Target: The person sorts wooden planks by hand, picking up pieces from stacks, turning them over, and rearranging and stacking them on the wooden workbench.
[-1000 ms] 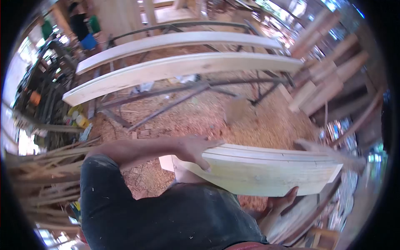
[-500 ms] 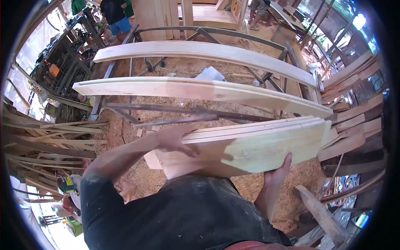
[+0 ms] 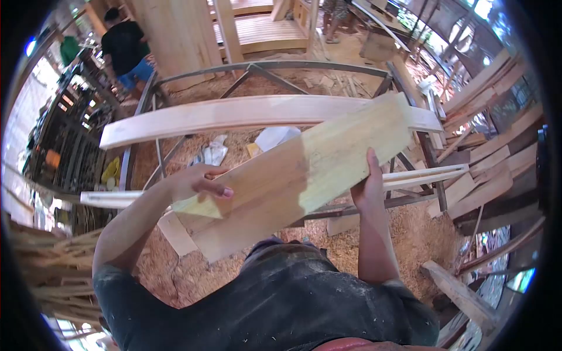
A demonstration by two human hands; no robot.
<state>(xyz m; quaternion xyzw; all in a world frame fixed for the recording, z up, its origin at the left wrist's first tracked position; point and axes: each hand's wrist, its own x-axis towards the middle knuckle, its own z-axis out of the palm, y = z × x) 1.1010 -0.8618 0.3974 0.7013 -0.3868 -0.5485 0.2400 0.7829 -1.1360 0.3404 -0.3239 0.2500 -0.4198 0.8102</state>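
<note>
A wide, pale wooden board (image 3: 293,175) is held tilted in front of my chest, its broad face toward me and its right end higher. My left hand (image 3: 205,182) grips the upper edge near the left end, thumb on the face. Around the lower edge near the right end is my right hand (image 3: 367,186), thumb on the face and fingers hidden behind. Whether more boards lie behind it cannot be seen. Beyond stands a metal frame (image 3: 328,68) carrying a long wooden beam (image 3: 257,115). A second beam (image 3: 430,177) is partly hidden behind the board.
Wood shavings (image 3: 421,245) cover the ground. White plastic (image 3: 275,138) lies under the beams. Stacked planks (image 3: 494,175) stand at right, wood strips (image 3: 58,269) at left. A person in blue shorts (image 3: 126,52) is at back left; another person's legs (image 3: 333,23) show at the back.
The board has risen and moved away from my body, its right end tilting up. Both hands moved with it. My view has shifted, and the nearer beam is now mostly hidden.
</note>
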